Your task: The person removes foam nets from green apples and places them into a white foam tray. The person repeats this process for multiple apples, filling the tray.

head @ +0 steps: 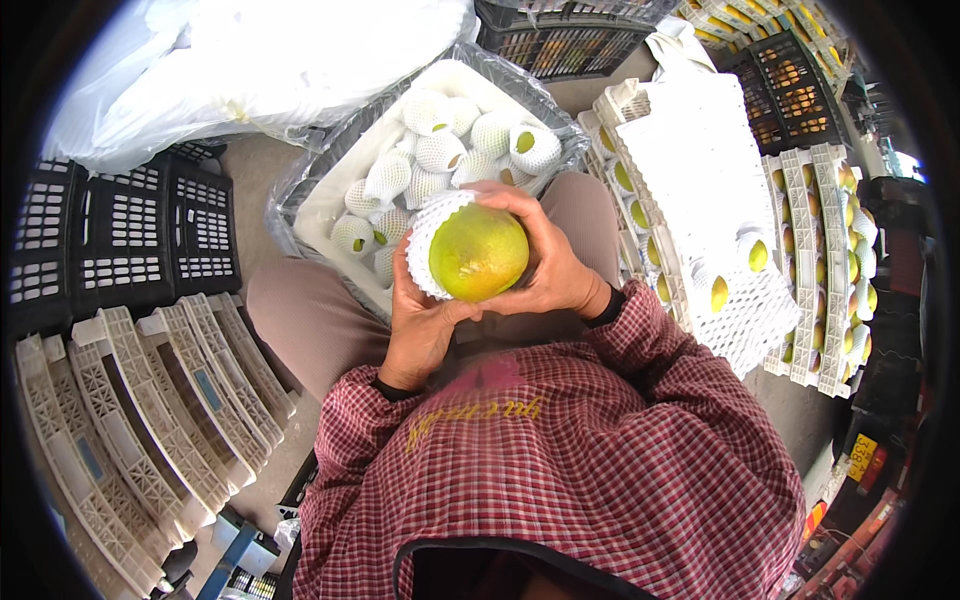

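A green-yellow mango [478, 253] is held between both my hands over my lap. A white foam net sleeve [422, 251] covers the end of it on the left, and the rest is bare. My left hand [420, 319] grips the sleeved side, its thumb under the fruit. My right hand [551, 262] wraps around the bare side, fingers over the top and thumb below. Just beyond my hands, a plastic-lined crate [319, 214] holds several mangoes in foam nets [442, 152]. Part of the crate is hidden by my hands and legs.
White plastic crates of mangoes [637, 217] stand at right, topped with a pile of white foam nets [694, 157] and two netted mangoes. Black crates [131, 232] and stacked white crates [172, 405] stand at left. A large white plastic bag [262, 67] bulges at the upper left.
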`<action>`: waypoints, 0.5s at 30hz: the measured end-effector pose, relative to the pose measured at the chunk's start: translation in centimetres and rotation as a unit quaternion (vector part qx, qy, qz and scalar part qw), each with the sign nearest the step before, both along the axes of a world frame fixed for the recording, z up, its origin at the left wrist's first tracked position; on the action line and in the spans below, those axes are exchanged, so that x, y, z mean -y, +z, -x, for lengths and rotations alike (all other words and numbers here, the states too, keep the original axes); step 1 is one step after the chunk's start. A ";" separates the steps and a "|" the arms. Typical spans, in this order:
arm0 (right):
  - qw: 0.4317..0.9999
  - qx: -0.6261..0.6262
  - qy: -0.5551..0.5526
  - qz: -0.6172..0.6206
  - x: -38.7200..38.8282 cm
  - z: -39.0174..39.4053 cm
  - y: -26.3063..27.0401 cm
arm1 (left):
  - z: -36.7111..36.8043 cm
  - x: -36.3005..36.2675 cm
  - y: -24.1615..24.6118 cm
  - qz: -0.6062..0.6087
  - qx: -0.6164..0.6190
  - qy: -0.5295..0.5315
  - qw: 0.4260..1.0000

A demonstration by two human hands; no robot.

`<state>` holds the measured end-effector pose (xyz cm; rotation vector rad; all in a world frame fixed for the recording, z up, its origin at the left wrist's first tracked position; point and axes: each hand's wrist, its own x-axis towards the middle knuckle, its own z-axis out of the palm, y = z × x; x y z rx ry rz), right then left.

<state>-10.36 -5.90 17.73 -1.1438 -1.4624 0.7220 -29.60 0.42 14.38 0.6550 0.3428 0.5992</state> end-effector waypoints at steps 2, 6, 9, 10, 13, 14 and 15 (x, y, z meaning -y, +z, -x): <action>1.000 0.016 -0.009 -0.023 0.1 -0.1 0.3 | 0.0 -0.1 -0.3 0.026 0.023 -0.018 0.999; 0.995 -0.089 -0.006 0.036 0.8 0.2 0.7 | 0.0 0.1 0.0 0.058 0.039 -0.026 0.997; 0.939 -0.313 0.024 0.139 1.0 0.4 0.5 | 0.2 0.1 0.2 0.135 -0.034 -0.022 0.990; 0.903 -0.399 0.029 0.159 1.1 0.5 0.2 | 0.2 0.0 0.2 0.157 -0.029 -0.026 0.987; 0.845 -0.510 0.023 0.160 0.9 0.6 -1.0 | 0.4 -0.7 -0.2 0.195 -0.086 -0.037 0.976; 0.845 -0.513 0.013 0.149 0.9 0.6 -1.5 | 0.5 -0.8 -0.3 0.200 -0.077 -0.042 0.976; 0.841 -0.521 0.007 0.148 0.9 0.6 -1.8 | 0.6 -0.8 -0.4 0.182 -0.062 -0.050 0.980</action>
